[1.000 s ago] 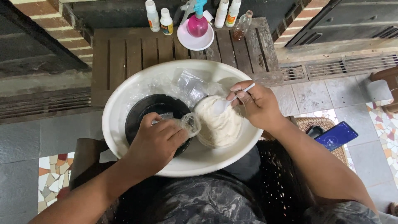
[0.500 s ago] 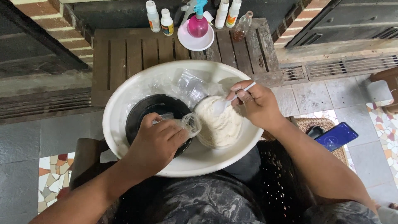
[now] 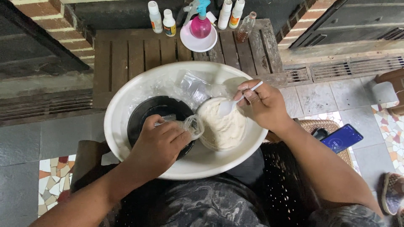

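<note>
Looking down from the head camera, we see our left hand (image 3: pixel 159 143) at centre frame, its grip closed on a small clear plastic bag (image 3: pixel 190 125) held over the black pot (image 3: pixel 145 113). Our right hand (image 3: pixel 263 103), right of centre, pinches a white plastic spoon (image 3: pixel 232 104) whose bowl rests on the white pasty mass in the round tub (image 3: pixel 222 126). Pot and tub sit side by side inside the large white basin (image 3: pixel 126 94), with crumpled clear wrap (image 3: pixel 191 86) behind them. The basin rests on our lap against a slatted wooden worktop (image 3: pixel 126 54), where bottles and a pink spray bottle (image 3: pixel 200 26) stand in the upper frame. We judge the scooping under way: the tub looks nearly full, and the bag shows no clear filling. A phone (image 3: pixel 341 138) lies at right.
</note>
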